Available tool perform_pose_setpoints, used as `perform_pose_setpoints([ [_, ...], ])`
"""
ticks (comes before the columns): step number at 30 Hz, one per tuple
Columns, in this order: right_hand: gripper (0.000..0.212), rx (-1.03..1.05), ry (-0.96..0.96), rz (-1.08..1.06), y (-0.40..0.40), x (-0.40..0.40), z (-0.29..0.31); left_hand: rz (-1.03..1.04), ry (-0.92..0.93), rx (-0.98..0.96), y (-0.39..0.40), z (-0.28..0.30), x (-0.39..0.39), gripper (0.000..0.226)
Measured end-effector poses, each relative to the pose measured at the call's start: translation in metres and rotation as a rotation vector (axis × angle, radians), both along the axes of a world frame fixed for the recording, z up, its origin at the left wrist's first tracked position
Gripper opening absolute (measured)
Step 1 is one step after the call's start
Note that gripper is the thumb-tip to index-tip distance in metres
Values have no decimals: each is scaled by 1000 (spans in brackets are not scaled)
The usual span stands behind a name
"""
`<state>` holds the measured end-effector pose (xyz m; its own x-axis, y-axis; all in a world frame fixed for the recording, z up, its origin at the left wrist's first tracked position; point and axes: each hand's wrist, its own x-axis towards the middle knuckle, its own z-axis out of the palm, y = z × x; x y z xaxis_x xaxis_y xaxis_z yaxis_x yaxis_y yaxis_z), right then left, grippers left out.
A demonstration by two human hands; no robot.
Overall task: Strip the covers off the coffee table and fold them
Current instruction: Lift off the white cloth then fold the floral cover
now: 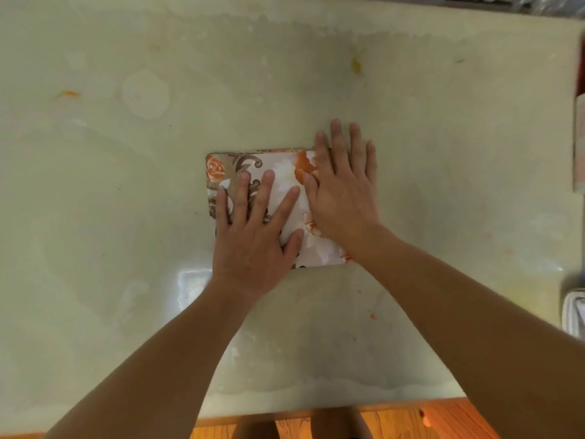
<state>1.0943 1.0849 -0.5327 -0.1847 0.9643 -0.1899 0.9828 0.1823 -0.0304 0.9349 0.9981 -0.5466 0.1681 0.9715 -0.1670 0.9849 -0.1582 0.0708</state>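
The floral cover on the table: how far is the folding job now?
Done: the floral cover is off and folded into a small rectangle on the table. In hand: the left hand and right hand press it flat with straight fingers. Left: a pale cover still seems to lie over the table; its wavy hem shows at the near edge. It would need stripping and folding.
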Motion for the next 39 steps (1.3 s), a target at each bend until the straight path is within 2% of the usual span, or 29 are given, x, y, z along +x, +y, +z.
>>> perform_pose_setpoints([
  [2,61,27,65,43,-24,-21,13,7,-16,-22,0,-1,2,74],
  [4,60,-24,154,63,-49,-32,15,5,-17,-44,1,-3,1,81],
  [5,62,-66,172,44,-57,-31,12,10,-26,-43,1,-3,0,78],
  [7,65,-101,154,1,-60,-20,-1,25,-92,-23,1,-1,-3,63],
  [9,65,-95,117,-1,-57,-14,-10,48,-157,26,4,-1,-10,57],
  [13,65,-61,102,17,-61,-18,-13,28,-32,63,23,0,-38,64],
  [18,64,-83,83,4,-60,-18,-12,87,-81,-74,53,-1,-39,74],
  [20,65,-127,90,17,-58,-17,-13,198,-198,-98,52,7,-39,77],
  [23,66,-155,83,27,-56,-16,-8,616,-464,-46,35,33,-36,71],
  [25,66,-165,92,23,-56,-16,-6,855,-600,-164,29,43,-34,59],
  [28,66,-141,116,38,-57,-14,-8,1014,-713,-274,44,40,-50,65],
  [30,67,-126,134,34,-58,-11,-10,1086,-949,-395,59,45,-62,62],
  [32,68,-119,160,37,-56,-9,-11,1079,-1319,-699,64,62,-59,44],
  [34,69,-123,266,36,-55,-5,-5,961,-1461,-905,61,86,-50,39],
  [35,69,-114,351,26,-54,-2,0,896,-1474,-924,58,102,-44,38],
  [37,72,-53,550,-76,-56,5,15,755,-1494,-806,46,130,-39,33],
  [39,81,-44,852,-419,-65,17,44,626,-1490,-728,27,166,-33,29],
])
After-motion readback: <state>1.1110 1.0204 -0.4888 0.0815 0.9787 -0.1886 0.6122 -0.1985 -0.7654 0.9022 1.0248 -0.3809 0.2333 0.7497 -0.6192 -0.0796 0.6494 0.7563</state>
